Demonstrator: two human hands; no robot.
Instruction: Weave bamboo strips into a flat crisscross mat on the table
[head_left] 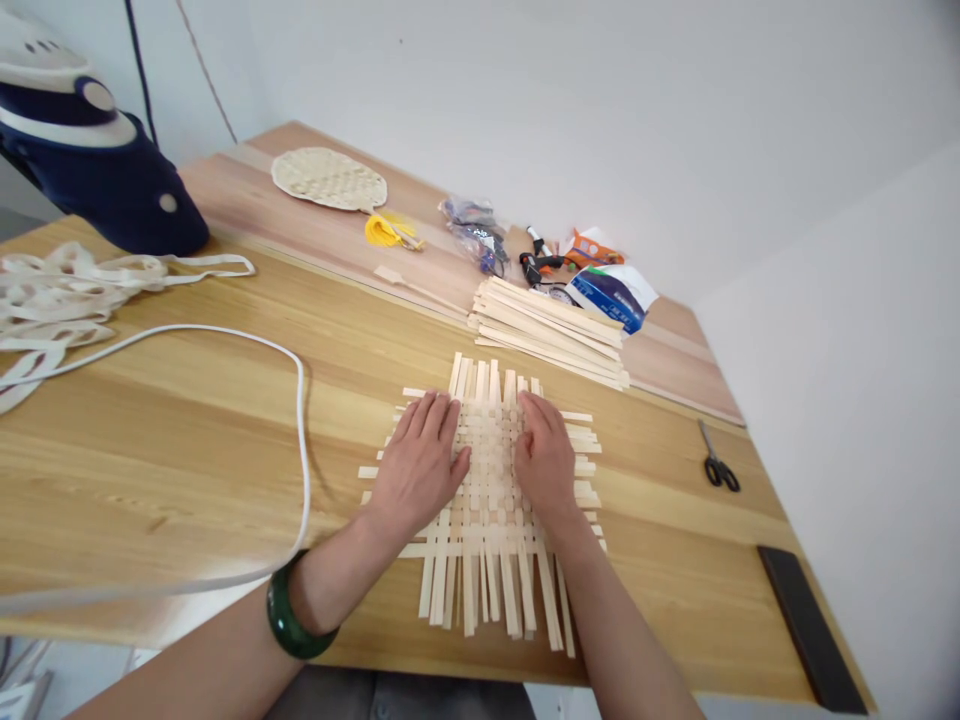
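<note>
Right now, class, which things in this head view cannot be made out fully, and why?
- Woven strip mat: its middle is hidden under the left hand and right hand.
- Blue packet: print too small to read.
- Dark blue appliance: cut off by the left edge.
- Black slab: too indistinct to identify.

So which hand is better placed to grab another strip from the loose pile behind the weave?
Probably the right hand. It rests on the woven mat on the side nearer the strip pile, which lies beyond and to the right. The left hand would have to cross over the mat.
</note>
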